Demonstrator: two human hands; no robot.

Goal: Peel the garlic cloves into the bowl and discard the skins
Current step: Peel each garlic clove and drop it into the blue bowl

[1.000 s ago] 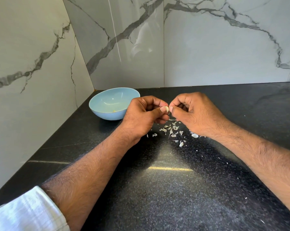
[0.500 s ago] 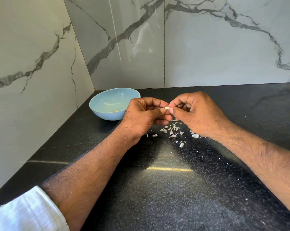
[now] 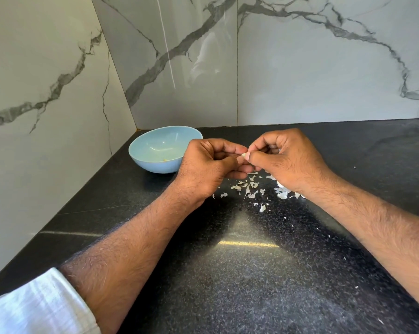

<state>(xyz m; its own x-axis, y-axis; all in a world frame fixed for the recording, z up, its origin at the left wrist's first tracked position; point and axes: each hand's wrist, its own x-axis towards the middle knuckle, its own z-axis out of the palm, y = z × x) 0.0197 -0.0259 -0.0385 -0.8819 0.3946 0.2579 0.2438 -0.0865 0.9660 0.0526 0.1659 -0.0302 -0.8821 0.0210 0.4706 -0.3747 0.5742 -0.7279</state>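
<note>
Pinching one small garlic clove between both hands, left hand and right hand curled round it above the counter, we judge ourselves midway: skins lie scattered undiscarded, and the bowl just left holds almost nothing we can make out.

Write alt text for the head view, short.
Two hands, left hand and right hand, pinch a small garlic clove between them above a black counter. Torn skins lie scattered beneath them; a light blue bowl sits to the left.
</note>
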